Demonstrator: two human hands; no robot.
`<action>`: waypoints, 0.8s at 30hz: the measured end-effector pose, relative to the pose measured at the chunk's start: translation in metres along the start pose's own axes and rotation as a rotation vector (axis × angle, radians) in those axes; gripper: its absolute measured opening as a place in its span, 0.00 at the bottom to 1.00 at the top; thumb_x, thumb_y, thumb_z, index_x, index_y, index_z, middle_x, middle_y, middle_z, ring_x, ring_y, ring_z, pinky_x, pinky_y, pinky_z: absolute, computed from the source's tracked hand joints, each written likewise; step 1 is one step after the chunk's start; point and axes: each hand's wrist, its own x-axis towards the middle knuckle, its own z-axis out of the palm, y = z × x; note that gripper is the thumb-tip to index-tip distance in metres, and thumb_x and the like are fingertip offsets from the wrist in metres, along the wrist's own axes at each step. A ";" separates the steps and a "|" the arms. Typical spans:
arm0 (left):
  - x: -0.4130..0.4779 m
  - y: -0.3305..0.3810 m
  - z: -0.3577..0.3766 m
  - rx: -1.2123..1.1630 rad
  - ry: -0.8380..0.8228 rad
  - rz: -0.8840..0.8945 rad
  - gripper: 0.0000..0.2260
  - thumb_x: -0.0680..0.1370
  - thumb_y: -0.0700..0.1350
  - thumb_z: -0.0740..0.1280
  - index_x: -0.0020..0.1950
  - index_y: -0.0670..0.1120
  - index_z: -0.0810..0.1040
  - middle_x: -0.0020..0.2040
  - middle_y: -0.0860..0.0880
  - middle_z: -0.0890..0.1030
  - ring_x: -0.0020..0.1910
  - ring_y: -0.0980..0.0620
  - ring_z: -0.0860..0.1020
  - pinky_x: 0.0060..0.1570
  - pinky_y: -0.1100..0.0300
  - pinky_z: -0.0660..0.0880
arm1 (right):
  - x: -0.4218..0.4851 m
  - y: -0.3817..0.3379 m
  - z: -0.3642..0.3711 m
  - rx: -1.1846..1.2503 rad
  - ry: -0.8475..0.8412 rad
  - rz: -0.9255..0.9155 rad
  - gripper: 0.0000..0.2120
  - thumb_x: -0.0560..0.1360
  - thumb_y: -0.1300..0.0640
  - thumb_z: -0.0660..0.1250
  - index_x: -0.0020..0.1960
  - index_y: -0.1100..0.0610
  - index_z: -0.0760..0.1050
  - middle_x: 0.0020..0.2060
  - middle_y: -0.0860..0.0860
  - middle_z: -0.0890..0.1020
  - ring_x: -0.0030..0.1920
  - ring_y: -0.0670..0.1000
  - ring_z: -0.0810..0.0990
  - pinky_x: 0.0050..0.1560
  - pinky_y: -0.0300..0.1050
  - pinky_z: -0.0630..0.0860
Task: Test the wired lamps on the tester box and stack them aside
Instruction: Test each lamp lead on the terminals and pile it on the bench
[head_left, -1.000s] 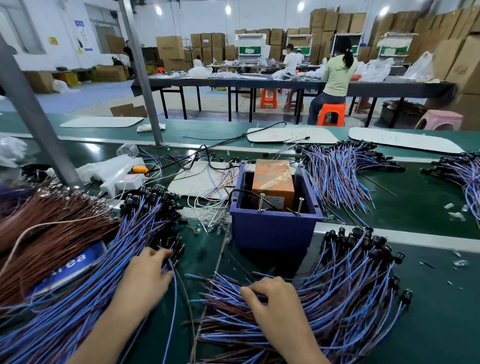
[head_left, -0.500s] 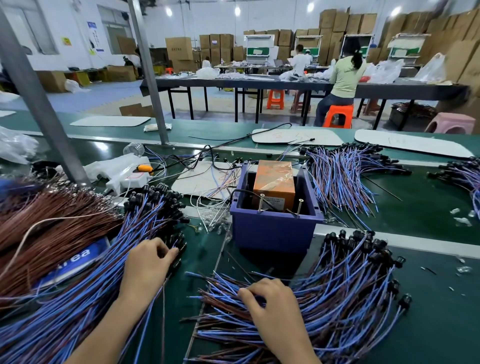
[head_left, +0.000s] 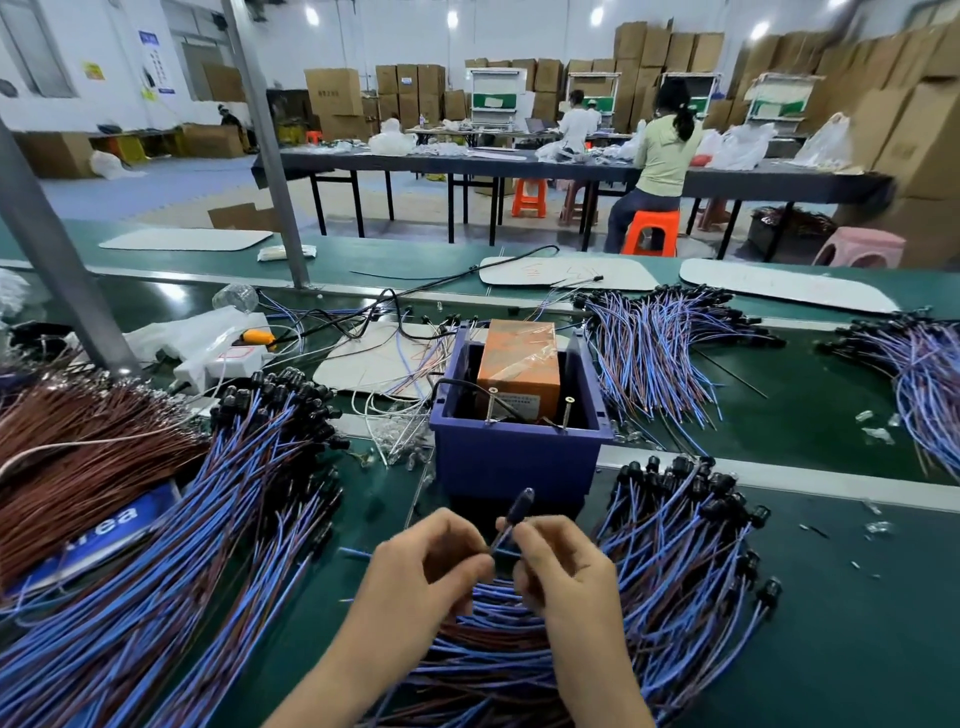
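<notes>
Pinching blurred lamp (head_left: 520, 508), left hand (head_left: 423, 569) and right hand (head_left: 563, 577) hide wire ends.

One black-capped lamp on blue wire (head_left: 521, 506) tilts up before the purple plastic tester box (head_left: 511, 462). Either side lie heaps of matching lamps (head_left: 685, 545).

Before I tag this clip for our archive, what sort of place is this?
Probably a factory assembly floor: heaps of wired lamps on a green bench, cardboard boxes stacked along the back wall, and a worker seated behind.
</notes>
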 end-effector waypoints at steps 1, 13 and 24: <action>0.000 -0.001 -0.001 -0.015 -0.028 -0.022 0.09 0.74 0.37 0.71 0.39 0.51 0.77 0.32 0.47 0.80 0.27 0.53 0.73 0.31 0.62 0.71 | 0.001 -0.002 -0.003 0.155 0.007 0.039 0.09 0.79 0.60 0.62 0.41 0.59 0.74 0.35 0.56 0.83 0.22 0.48 0.67 0.23 0.37 0.66; -0.008 0.003 -0.002 -0.147 -0.055 -0.079 0.04 0.75 0.35 0.69 0.42 0.43 0.80 0.32 0.46 0.81 0.24 0.55 0.69 0.26 0.66 0.66 | 0.001 -0.005 -0.008 0.402 -0.179 0.209 0.12 0.67 0.62 0.68 0.49 0.65 0.77 0.36 0.61 0.81 0.29 0.53 0.78 0.29 0.42 0.76; -0.017 0.001 -0.097 0.107 0.012 -0.184 0.04 0.72 0.35 0.72 0.38 0.42 0.85 0.26 0.47 0.78 0.22 0.61 0.67 0.24 0.72 0.62 | 0.015 -0.013 -0.049 0.314 0.479 -0.319 0.09 0.80 0.64 0.59 0.50 0.53 0.76 0.41 0.48 0.82 0.41 0.45 0.81 0.49 0.37 0.79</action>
